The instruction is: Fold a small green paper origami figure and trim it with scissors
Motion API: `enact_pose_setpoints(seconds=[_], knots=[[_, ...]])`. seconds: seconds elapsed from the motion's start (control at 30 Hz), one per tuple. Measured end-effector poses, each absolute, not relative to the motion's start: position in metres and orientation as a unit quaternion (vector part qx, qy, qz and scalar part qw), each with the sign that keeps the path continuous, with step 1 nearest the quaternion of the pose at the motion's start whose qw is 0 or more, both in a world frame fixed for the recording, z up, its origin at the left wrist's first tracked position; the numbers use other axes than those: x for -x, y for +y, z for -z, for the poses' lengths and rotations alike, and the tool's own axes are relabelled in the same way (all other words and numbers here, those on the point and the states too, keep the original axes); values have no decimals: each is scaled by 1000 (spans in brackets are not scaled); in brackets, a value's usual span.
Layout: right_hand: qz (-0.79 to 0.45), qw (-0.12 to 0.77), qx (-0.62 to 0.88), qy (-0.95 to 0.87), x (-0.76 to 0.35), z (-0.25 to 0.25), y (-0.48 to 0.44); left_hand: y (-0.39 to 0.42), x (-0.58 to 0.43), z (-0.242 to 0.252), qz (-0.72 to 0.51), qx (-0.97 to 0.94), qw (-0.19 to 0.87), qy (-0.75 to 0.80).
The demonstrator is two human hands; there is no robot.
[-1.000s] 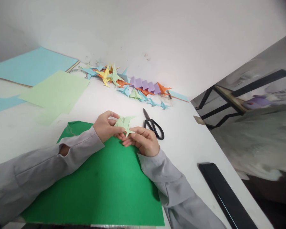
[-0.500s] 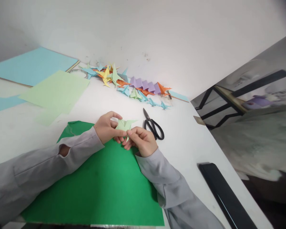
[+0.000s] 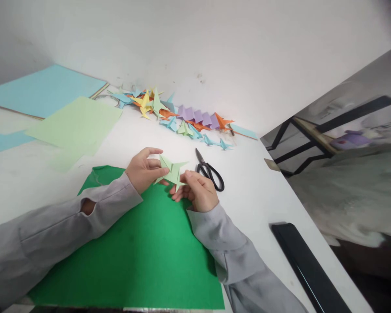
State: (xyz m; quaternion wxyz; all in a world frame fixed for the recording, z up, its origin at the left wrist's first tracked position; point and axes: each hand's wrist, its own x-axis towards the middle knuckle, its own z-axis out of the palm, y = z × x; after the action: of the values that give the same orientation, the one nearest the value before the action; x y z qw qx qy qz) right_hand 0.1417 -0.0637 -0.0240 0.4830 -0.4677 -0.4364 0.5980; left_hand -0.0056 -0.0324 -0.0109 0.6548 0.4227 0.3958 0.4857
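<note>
Desk: Where is the folded pale green paper (image 3: 173, 174), and who has it?

Operator: From my distant post I see the pointed piece held between a person's two bare hands, over the far edge of a green sheet (image 3: 133, 252) on a white table (image 3: 254, 187). The left hand (image 3: 142, 171) grips its left side, thumb laid across the top face, index finger stretched out beyond it, the other fingers bent and partly hidden.

Desk: And the right?

Operator: The right hand (image 3: 202, 191) is half curled at the paper's near right corner, thumb up and fingers fanned below. I cannot tell whether it pinches a point or merely meets the edge. Black-handled scissors (image 3: 211, 174) lie just beside it, farther right, blades toward the far side (one handle loop is partly covered by that hand, from where I watch).

Desk: What surrounds them?

Operator: Along the far side I count blue, orange, yellow and green among the folded paper figures (image 3: 145, 103), with a purple pleated strip (image 3: 197, 115) at their right. At far left, a pale green sheet (image 3: 76, 124) lies near a larger blue sheet (image 3: 48, 89). A long black object (image 3: 309, 265) rests at near right.
</note>
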Motion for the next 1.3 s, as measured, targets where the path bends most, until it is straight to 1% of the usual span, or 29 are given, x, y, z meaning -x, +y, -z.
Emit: enact_pose_setpoints(seconds=[0.13,0.27,0.43,0.57,0.67,0.73,0.9,1.07,1.3], knots=[[-596,501,457,-430,-142,25,-62,-33,5,11,-480,-443,650,388],[-562,514,461,-457,-140,24,-63,-32,5,12,-480,-459,648,373],[-544,518,484,-449,-142,20,-63,-32,6,13,-450,-492,630,398],[-593,517,442,-431,-146,17,-62,-33,6,13,-444,-484,644,392],[-646,509,387,-417,-147,19,-61,-33,7,13,-447,-453,674,376],[-651,502,372,-430,-147,22,-61,-33,8,14,-446,-433,697,358],[-615,512,396,-451,-142,30,-60,-35,8,14,-425,-439,720,329],[-580,528,439,-438,-139,29,-63,-36,6,13,-421,-435,714,352],[-567,545,441,-433,-139,26,-63,-35,7,15,-416,-410,746,320]])
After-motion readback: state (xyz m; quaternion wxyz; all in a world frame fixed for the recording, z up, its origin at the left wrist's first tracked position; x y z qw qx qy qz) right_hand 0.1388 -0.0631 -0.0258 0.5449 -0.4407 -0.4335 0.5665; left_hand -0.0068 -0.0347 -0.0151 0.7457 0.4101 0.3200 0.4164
